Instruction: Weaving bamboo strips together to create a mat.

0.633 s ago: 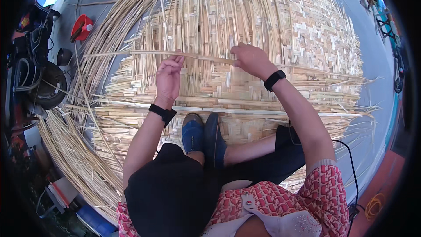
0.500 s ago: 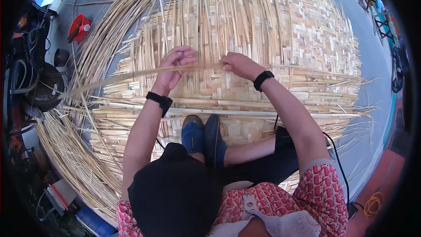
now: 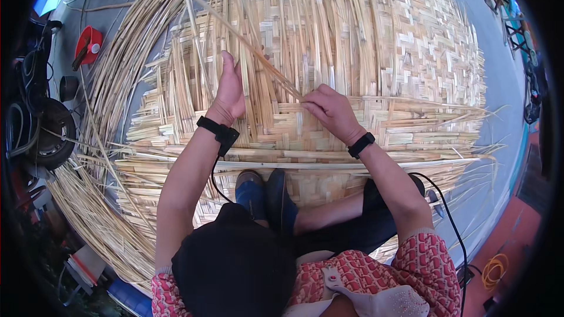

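Observation:
A large woven mat of flat straw-coloured strips (image 3: pixel 429 58) spreads out before me. My right hand (image 3: pixel 333 111) pinches a long thin strip (image 3: pixel 235 32) near its end, between thumb and fingers. From there the strip slants up and left, past the top edge of the view. Left of it, my left hand (image 3: pixel 230 91) is held edge-on with the thumb stretched up, beside the lengthwise strips of the mat. Its fingers show only in part, and I see nothing gripped in it. Several strips (image 3: pixel 282 155) lie crosswise on the mat, nearer to me.
Bundles of loose strips (image 3: pixel 111 88) lie along the left side, with another pile (image 3: pixel 97 223) nearer. A red container (image 3: pixel 89 44) and a dark wheel (image 3: pixel 56 135) stand further left. My shoes (image 3: pixel 251 194) rest on the mat. A black cable (image 3: pixel 452 223) runs at my right.
The strip has swung from lying across to slanting up and left. My right hand has moved slightly right and nearer; my left hand has turned edge-on and come away from the strip.

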{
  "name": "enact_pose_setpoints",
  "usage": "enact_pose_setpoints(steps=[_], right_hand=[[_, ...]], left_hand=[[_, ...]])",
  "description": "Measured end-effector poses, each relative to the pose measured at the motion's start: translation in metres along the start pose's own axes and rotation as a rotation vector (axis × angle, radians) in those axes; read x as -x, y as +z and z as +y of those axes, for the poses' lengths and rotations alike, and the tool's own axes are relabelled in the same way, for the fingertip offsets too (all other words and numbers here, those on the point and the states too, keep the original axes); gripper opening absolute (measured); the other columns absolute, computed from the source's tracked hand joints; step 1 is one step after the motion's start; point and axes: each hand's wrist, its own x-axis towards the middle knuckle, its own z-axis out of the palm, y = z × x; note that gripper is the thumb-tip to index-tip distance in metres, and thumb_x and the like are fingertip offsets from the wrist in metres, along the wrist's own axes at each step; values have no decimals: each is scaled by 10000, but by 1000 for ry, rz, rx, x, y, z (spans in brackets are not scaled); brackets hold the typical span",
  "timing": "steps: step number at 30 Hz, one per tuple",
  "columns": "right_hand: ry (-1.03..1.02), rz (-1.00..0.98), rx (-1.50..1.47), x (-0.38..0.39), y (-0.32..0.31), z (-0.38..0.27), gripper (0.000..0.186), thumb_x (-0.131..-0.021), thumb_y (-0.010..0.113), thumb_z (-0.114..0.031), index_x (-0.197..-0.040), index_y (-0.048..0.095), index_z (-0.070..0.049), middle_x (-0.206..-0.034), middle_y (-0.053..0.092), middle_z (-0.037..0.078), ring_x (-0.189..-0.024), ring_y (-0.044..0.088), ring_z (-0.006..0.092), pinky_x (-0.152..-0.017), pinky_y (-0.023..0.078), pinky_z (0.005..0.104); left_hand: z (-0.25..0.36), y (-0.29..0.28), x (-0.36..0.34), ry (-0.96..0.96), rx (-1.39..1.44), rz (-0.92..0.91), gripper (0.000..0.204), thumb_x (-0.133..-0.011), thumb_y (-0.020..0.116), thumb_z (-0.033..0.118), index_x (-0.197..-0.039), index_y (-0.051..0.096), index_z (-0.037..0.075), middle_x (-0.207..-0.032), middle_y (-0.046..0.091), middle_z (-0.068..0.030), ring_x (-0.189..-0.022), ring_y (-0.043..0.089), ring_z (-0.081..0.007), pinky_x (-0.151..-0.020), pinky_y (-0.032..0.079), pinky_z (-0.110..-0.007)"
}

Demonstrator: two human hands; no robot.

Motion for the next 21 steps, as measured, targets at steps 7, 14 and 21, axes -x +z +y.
enact_pose_setpoints(steps=[7, 14, 21], right_hand=[[67, 208, -156, 7, 16, 13, 102, -892, 696, -111, -918, 655, -21, -784, 531, 87, -701, 547, 229, -654, 453, 319], [78, 255, -218, 6, 19, 6, 112, -895, 694, -105, -886, 631, -14, -757, 489, 80, -679, 502, 221, -639, 423, 315], [119, 280, -263, 6, 26, 15, 155, -905, 681, -124, -852, 595, -6, -747, 466, 78, -667, 477, 206, -631, 411, 311]], left_hand=[[7, 9, 0, -329, -379, 48, 349, -1041, 460, 308, -1172, 601, 17, -978, 682, -92, -835, 696, -205, -742, 608, -368], [6, 2, -2, -374, -441, 33, 863, -921, 369, 755, -1115, 621, -47, -982, 693, -167, -907, 704, -272, -846, 590, -393], [-2, 11, -1, -320, -323, 132, 383, -1042, 449, 357, -1172, 617, 40, -986, 693, -81, -869, 701, -194, -749, 606, -356]])
